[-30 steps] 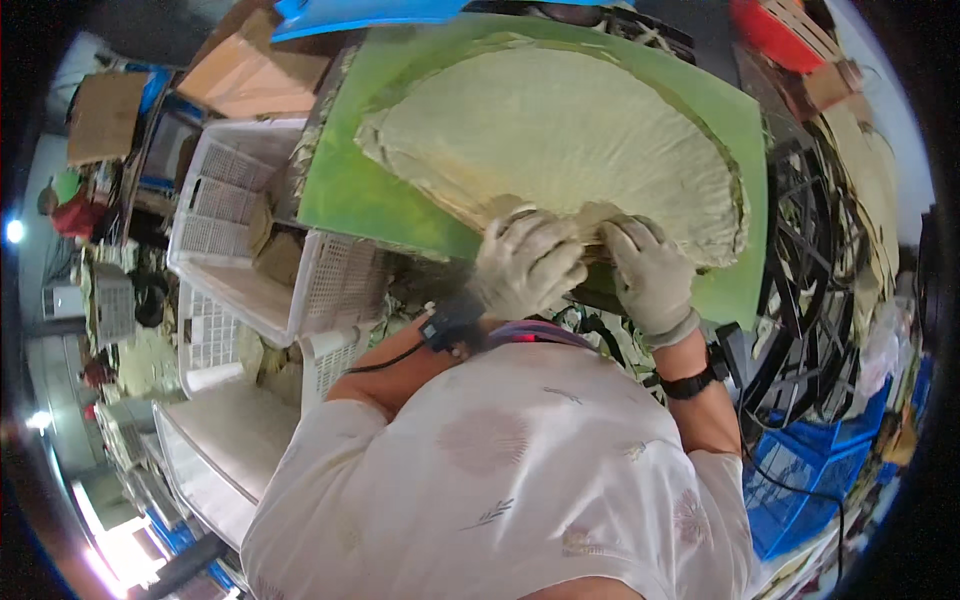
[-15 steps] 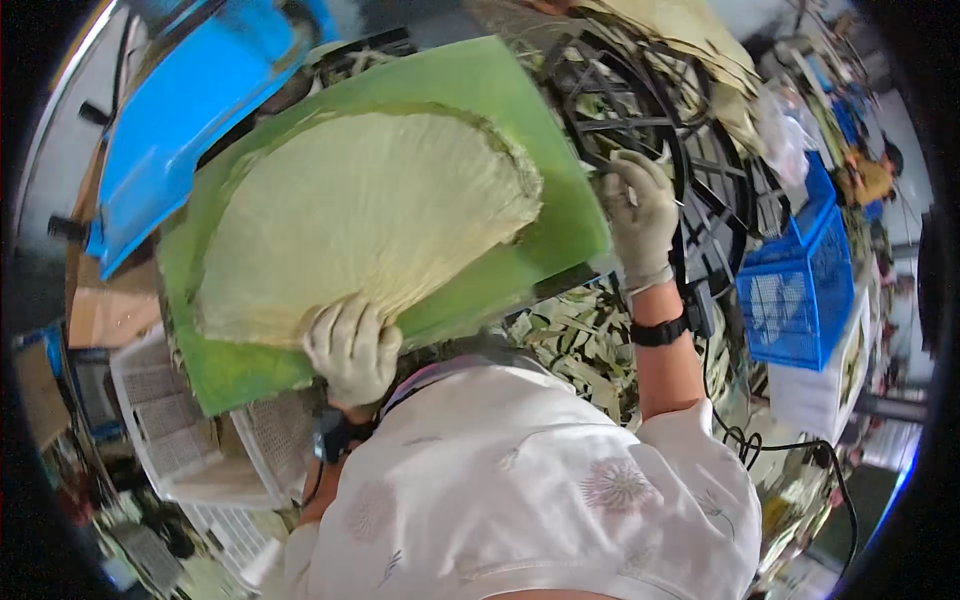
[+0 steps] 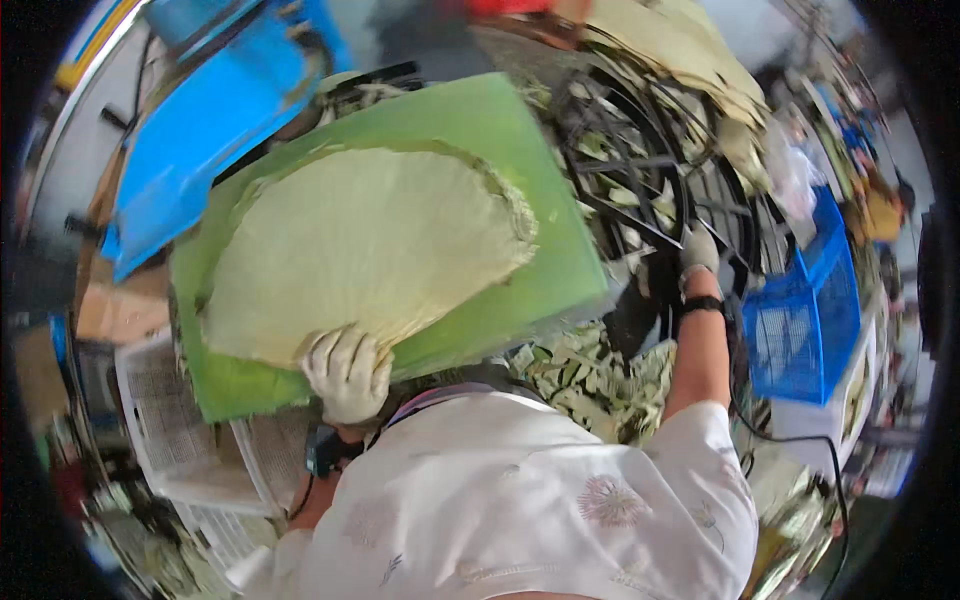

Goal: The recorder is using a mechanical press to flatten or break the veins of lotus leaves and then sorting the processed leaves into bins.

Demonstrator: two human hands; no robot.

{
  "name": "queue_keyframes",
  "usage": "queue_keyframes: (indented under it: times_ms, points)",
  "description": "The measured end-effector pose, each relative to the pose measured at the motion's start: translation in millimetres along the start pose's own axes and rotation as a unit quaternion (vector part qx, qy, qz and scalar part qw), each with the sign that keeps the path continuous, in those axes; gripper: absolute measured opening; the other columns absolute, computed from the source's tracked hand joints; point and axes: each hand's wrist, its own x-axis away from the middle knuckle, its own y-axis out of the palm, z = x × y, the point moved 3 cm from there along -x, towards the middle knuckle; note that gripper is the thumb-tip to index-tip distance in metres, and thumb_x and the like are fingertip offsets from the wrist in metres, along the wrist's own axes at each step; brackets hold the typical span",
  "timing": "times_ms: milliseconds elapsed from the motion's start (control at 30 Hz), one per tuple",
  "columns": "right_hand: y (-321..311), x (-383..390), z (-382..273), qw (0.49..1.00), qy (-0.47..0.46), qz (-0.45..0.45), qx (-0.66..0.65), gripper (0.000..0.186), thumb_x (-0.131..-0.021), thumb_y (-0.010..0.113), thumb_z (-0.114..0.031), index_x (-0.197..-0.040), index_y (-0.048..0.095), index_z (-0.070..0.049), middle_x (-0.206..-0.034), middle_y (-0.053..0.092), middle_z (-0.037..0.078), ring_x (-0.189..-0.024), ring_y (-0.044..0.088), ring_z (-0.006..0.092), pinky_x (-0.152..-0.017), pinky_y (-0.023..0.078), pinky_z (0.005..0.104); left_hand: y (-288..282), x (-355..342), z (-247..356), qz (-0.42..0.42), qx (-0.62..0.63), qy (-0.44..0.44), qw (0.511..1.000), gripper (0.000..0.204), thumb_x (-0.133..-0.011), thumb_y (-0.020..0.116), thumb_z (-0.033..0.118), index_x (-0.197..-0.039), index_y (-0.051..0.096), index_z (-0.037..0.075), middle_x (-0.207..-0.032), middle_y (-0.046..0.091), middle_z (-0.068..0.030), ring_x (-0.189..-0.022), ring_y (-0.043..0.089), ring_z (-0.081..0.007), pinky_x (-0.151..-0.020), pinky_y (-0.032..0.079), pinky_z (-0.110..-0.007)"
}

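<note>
A pale, pleated fan-shaped leaf piece, ragged at its rim, lies on a green rectangular board. My gloved left hand has its fingers curled over the piece's narrow lower edge. Out to the right of the board, my gloved right hand is at a heap of black lattice frames; its fingers are turned away and blurred, so what they hold is hidden.
A blue plastic sheet or cover lies upper left, white crates lower left. Pale leaf scraps lie below the board, more pale sheets at the back. A blue basket stands right. A person is far right.
My right hand has left the leaf piece and moved right to the black frames. My left hand remains at the piece's lower edge. The view has swung to the right.
</note>
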Motion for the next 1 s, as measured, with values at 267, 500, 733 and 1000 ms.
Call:
queue_keyframes:
  times_ms: [267,500,733,1000]
  points:
    - [-59,6,29,0.989,-0.099,0.078,-0.076,0.054,-0.081,0.064,-0.038,-0.108,0.067,0.009,-0.098,0.071,0.03,-0.088,0.065,0.0473,-0.083,0.048,0.0497,4,4,-8,0.04,0.064,-0.041,0.996,0.034,-0.077,0.077,0.028,-0.105,0.069,0.011,-0.117,0.066,-0.0061,-0.109,0.06,-0.028,-0.095,0.048,-0.048]
    - [-113,105,-38,0.959,-0.182,0.099,-0.194,0.031,-0.09,0.064,-0.02,-0.098,0.064,0.01,-0.082,0.064,0.009,-0.077,0.057,0.0231,-0.072,0.048,0.0394,-6,7,-8,0.038,0.078,-0.046,0.995,0.04,-0.076,0.077,0.029,-0.112,0.07,0.014,-0.12,0.064,-0.0044,-0.113,0.059,-0.0262,-0.099,0.048,-0.048]
    - [-141,223,-191,0.84,-0.539,-0.011,-0.059,0.019,-0.084,0.066,-0.004,-0.099,0.064,0.007,-0.095,0.064,0.02,-0.093,0.062,0.0385,-0.088,0.05,0.0457,-5,5,-6,0.061,0.072,-0.039,0.995,0.033,-0.08,0.078,0.028,-0.109,0.069,0.014,-0.118,0.064,-0.0036,-0.112,0.06,-0.0244,-0.099,0.049,-0.046]
    - [-111,322,-349,0.618,-0.778,-0.093,-0.065,0.017,-0.073,0.071,-0.009,-0.087,0.062,-0.004,-0.084,0.06,0.015,-0.083,0.058,0.0391,-0.078,0.047,0.0492,2,13,-5,0.101,0.02,-0.041,0.994,0.021,-0.074,0.076,0.026,-0.089,0.066,0.015,-0.107,0.064,0.0007,-0.104,0.062,-0.0202,-0.09,0.051,-0.039]
